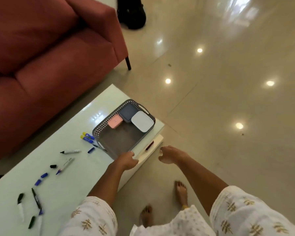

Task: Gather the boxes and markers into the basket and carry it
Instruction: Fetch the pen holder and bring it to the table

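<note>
The fingers of the left hand curl over the near rim of the grey perforated plastic basket, gripping its edge at the corner closest to the person. The right hand hangs just beside that corner, off the edge of the bench, its fingers loosely bent and holding nothing.

The basket sits at the far right end of the pale green glossy bench, close to its edge. Three boxes lie in the basket's far half: a small pink rectangular box, a dark blue square box and a pale grey rounded-square box, the grey one lying against the blue one. The near half of the basket floor is bare.

The markers lie loose on the bench to the left of the basket. Two blue markers with yellow caps lie side by side just beside the basket's left wall, with a short blue cap near them. Farther along are a white marker with a black cap, an uncapped white marker, a black cap, two more blue caps, and a cluster of black and white markers at the near left.

A dusty red fabric sofa stands behind the bench, and a black bag rests on the shiny cream tiled floor beyond it.
</note>
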